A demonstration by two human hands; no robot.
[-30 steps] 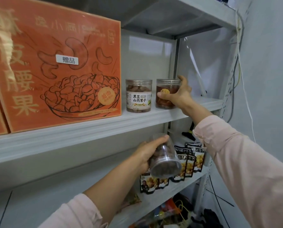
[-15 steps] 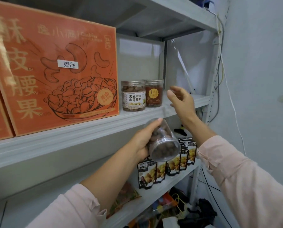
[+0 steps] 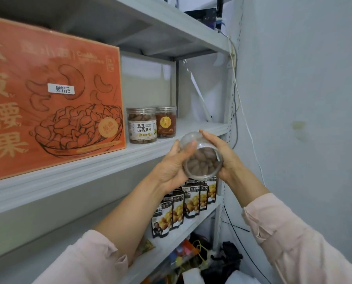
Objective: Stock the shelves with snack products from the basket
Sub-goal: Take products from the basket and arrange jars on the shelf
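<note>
Shelf of grey metal carries the orange cashew box and, at its 3 o'clock, two standing nut jars. At 5 o'clock from them, below the shelf edge, the clear nut jar is tilted. The left hand and the right hand each curl around its sides. I judge that, if it is lifted while tilted, it may strike the shelf edge or push the standing jars over.

The left sleeve and the right sleeve are pale pink, of soft, creased cloth, each ending in a rumpled cuff short of the wrist. Past the cuffs, the forearms, the left grip and the right grip are bare.
</note>
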